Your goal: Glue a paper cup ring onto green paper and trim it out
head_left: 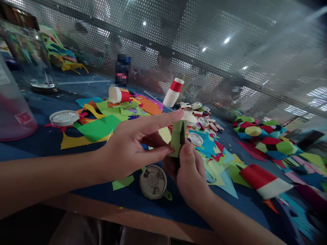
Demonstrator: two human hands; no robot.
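Observation:
My left hand (133, 146) pinches a small light green piece of paper (175, 137) at its lower edge, with the index finger stretched out above. My right hand (190, 173) is closed around scissors, whose dark blade (182, 134) points upward against the right side of the paper. The handles are hidden in the fist. Below my hands on the table lies a round paper lid (153, 182) with a drawing on it, a small green tab sticking out beside it. A green scrap (123, 182) lies to its left.
Coloured paper sheets (99, 127) cover the blue table (97, 200). Beyond stand stacked red-and-white cups (173, 92); another cup (119, 95) lies tipped. A glass (38, 61) and a pinkish bottle (12, 102) stand left. Paper models (276, 146) and a red-and-white cup (264, 180) sit right.

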